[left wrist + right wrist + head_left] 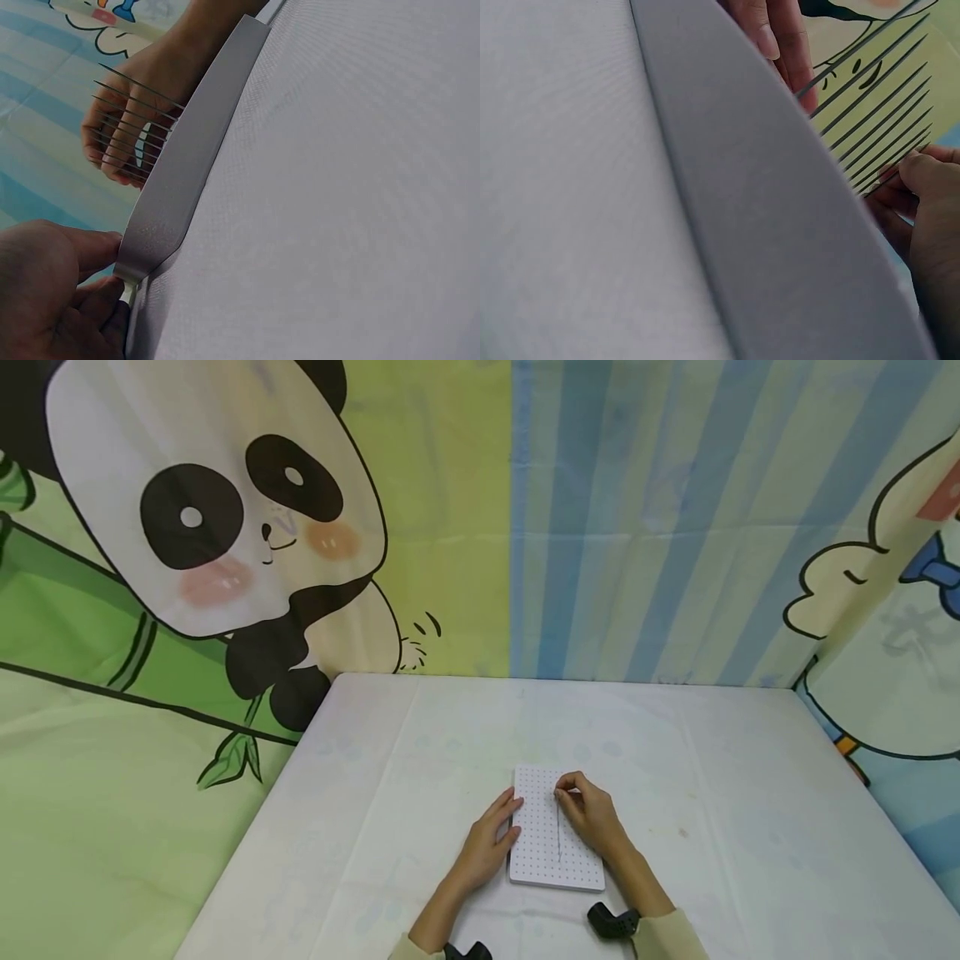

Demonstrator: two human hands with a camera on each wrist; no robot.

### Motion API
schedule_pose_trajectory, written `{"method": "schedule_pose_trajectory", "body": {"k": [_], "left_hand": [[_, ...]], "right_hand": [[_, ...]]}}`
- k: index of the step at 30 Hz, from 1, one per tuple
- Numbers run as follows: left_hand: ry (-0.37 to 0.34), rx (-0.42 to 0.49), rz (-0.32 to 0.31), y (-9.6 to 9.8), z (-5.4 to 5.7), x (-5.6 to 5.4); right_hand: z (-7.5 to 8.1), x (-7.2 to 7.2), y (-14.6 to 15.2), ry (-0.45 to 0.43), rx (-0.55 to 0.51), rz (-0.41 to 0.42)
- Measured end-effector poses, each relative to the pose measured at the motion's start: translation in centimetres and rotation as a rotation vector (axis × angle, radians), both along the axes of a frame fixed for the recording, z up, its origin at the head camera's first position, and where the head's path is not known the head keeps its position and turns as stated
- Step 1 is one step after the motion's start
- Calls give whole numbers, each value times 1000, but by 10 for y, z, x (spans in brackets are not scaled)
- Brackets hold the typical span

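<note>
A white pegboard (536,864) full of small holes lies flat on the table. Several thin metal pins (870,66) with pointed tops stand upright in a row along it. My left hand (482,850) rests beside the board's left edge, its thumb and fingertips touching that edge. At the far end of the row, my right hand (591,817) pinches a pin between thumb and fingers. The left wrist view shows this hand (154,82) behind the pins. Whether the pinched pin's lower end sits in a hole is hidden.
A white cloth covers the table (420,777). Behind it hangs a curtain (435,527) with a panda print and blue stripes. A black wrist device (613,922) sits by the right sleeve, and another (468,952) by the left.
</note>
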State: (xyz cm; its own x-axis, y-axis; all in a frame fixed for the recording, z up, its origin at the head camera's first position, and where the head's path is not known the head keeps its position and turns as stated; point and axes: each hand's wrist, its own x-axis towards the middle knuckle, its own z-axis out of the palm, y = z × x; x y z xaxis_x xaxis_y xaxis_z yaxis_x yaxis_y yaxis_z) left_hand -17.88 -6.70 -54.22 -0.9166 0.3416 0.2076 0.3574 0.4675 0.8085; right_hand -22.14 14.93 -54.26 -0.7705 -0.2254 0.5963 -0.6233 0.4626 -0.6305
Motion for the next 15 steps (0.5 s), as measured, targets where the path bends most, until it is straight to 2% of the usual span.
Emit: {"method": "schedule_pose_trajectory", "body": {"k": [11, 15], "left_hand": [[-13, 0, -3, 2, 4, -2], [-22, -2, 2, 1, 0, -1]], "right_hand": [[-3, -1, 4, 19, -50, 25], [0, 2, 2, 3, -99, 38]]}}
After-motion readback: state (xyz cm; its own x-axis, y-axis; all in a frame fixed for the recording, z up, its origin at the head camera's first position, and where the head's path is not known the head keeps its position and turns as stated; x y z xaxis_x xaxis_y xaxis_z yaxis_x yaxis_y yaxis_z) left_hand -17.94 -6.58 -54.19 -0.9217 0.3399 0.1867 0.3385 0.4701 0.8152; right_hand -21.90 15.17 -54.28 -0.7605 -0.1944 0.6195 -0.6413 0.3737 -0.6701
